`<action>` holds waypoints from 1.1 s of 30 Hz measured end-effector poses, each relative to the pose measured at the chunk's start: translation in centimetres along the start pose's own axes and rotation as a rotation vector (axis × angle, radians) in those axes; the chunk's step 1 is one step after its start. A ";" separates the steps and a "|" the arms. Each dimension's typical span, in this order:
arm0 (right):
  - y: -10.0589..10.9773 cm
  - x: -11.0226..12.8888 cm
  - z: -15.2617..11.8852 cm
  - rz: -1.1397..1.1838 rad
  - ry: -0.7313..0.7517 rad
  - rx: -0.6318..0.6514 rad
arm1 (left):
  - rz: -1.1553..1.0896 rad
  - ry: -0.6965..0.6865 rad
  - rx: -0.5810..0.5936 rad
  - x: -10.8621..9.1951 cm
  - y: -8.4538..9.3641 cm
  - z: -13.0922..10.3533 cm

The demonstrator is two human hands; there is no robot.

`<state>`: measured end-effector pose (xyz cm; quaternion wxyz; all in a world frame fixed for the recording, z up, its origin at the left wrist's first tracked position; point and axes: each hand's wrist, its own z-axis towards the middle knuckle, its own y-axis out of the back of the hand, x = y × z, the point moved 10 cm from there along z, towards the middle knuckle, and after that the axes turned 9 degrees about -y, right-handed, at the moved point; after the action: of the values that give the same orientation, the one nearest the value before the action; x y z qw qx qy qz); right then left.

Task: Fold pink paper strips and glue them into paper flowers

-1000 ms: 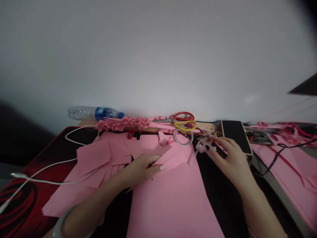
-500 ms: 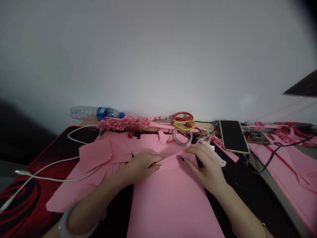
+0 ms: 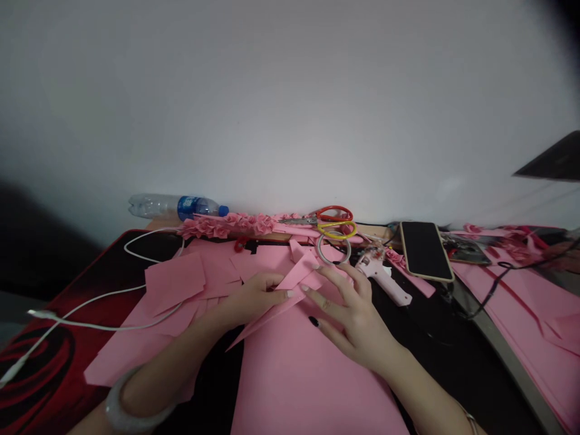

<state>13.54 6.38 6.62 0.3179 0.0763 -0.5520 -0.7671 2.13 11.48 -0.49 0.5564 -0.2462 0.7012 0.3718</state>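
Note:
A folded piece of pink paper [image 3: 298,273] is pinched between the thumb and fingers of my left hand [image 3: 254,299]. It is tilted, with one pointed corner toward the lower left. My right hand [image 3: 356,311] has its fingers stretched and apart, the fingertips at the right edge of the folded paper. Beneath both hands lies a large pink sheet [image 3: 312,386]. A ring-shaped roll of tape [image 3: 321,249] and scissors [image 3: 338,229] with red and yellow handles lie just beyond. To the right of my right hand is a pale pink glue gun [image 3: 385,281].
Cut pink paper pieces [image 3: 174,284] and a white cable [image 3: 99,327] cover the left side. Pink paper flowers [image 3: 217,226] and a plastic bottle [image 3: 158,206] lie along the wall. A phone [image 3: 426,251] lies at the right, near more pink sheets [image 3: 512,308].
The folded paper has turned from lying nearly level to a steep slant. My right hand has let go of its edge, spread its fingers and shifted slightly left, uncovering the glue gun.

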 end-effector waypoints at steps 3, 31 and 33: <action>0.0 -0.1 0.0 -0.011 -0.005 -0.004 | -0.037 0.001 -0.016 0.0 0.1 0.0; -0.5 -0.3 -0.1 -0.004 -0.023 0.061 | -0.083 -0.013 -0.002 0.0 0.0 0.1; -0.6 -0.5 -0.1 0.010 -0.030 0.058 | -0.083 -0.004 -0.005 0.3 -0.1 0.1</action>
<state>13.79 6.67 5.93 0.3110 0.0710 -0.5792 -0.7502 2.18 11.56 -0.85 0.5722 -0.2756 0.6882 0.3507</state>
